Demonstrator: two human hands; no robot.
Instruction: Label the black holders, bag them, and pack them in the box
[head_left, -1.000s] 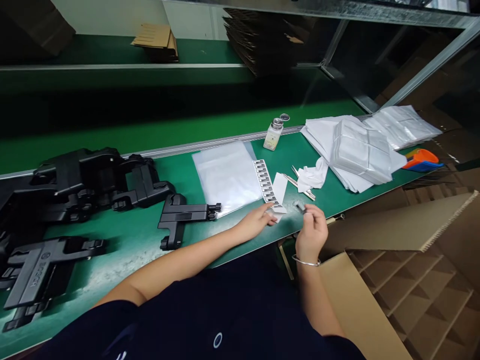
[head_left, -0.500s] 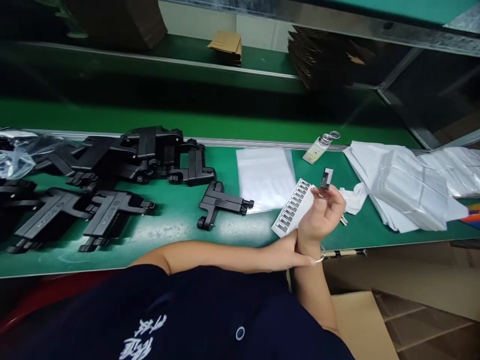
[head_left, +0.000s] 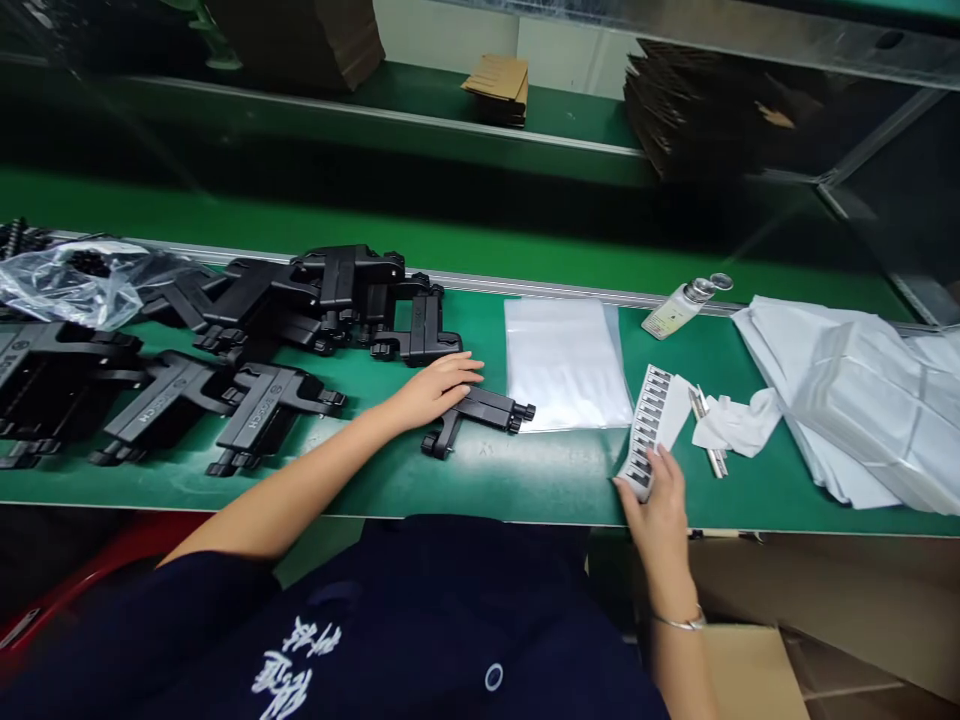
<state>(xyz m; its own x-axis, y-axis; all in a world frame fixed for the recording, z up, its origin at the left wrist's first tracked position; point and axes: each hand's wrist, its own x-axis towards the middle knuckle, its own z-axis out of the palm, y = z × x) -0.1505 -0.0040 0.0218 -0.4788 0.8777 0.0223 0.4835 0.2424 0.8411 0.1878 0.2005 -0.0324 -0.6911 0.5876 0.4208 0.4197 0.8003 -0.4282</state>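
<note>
My left hand (head_left: 439,391) lies over the left end of a black plastic bracket (head_left: 486,410), its fingers stretched out across the top. Part of the bracket is hidden beneath that hand. At the bench's front edge, my right hand (head_left: 660,500) pinches the lower end of a white sheet of black-and-white labels (head_left: 649,420), which bends slightly. Between the two hands, and farther back, lies a stack of clear plastic bags (head_left: 566,365). A crumpled white cloth (head_left: 739,422) and a thin metallic strip (head_left: 709,430) lie right of the label sheet.
Several more black brackets (head_left: 262,415) are heaped at left, beside a clear bag (head_left: 82,290). A small bottle (head_left: 679,308) with its lid flipped up stands behind the sheet. Wrapped white packs (head_left: 877,400) fill the right. Folded cardboard (head_left: 499,85) sits on the shelf.
My left hand has left my right wrist and moved left onto the bracket. My right hand has come down to the label sheet; the small black-and-white piece it held no longer shows.
</note>
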